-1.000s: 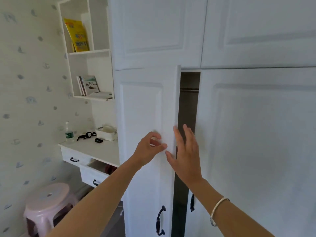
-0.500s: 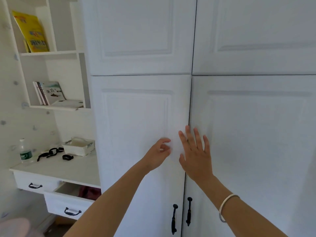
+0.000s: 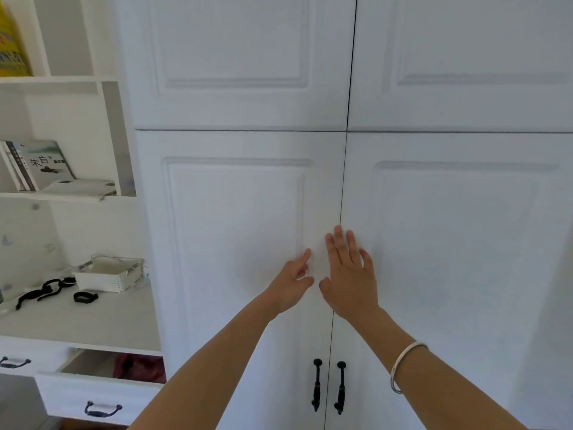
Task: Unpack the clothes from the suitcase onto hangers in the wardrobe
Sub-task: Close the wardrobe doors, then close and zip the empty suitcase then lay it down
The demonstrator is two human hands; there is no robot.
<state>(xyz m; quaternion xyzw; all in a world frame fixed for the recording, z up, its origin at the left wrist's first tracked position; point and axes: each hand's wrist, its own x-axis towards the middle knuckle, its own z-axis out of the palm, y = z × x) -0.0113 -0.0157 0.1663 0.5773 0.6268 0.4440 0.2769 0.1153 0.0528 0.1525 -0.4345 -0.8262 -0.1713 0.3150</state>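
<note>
right grip (image 3: 348, 274) flat and wide, left grip (image 3: 293, 282) loosely curled, both empty, against the shut wardrobe doors (image 3: 235, 212) at the centre seam; upright door handles (image 3: 316, 384) lie straight below; clothes unseen.

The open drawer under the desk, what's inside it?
Inside the open drawer, something dark red, maybe cloth, shows at the right. The left shows only the white inside. The desk top covers the back, so anything there is hidden.
</note>
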